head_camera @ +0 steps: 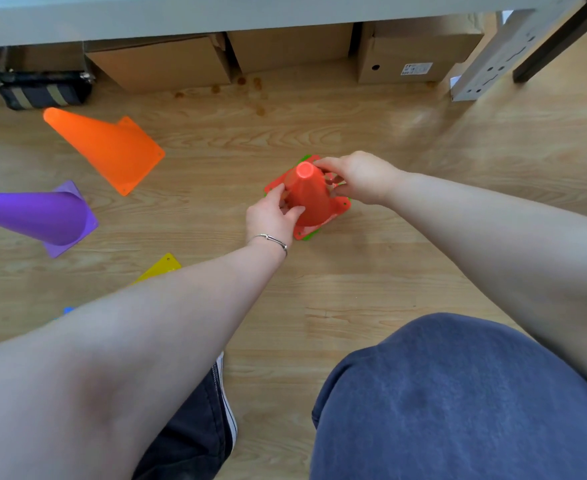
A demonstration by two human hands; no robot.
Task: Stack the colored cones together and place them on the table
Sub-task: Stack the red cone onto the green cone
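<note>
A red cone [308, 194] stands upright on the wooden floor, set over a green cone whose base corners [307, 236] peek out beneath it. My left hand [272, 216] grips the red cone's near-left side. My right hand [358, 176] holds its far-right side near the base. An orange cone [107, 147] lies on its side at the upper left. On the far left a purple cone [39, 216] also lies tipped over. A yellow cone's base corner [162, 266] and a bit of blue [68, 310] show behind my left forearm.
Several cardboard boxes [167, 64] sit under a grey table [216, 15] at the back. A dark striped bag [43, 91] lies at the far left and a white table leg [493, 60] at the right. My knee [458, 393] fills the lower right.
</note>
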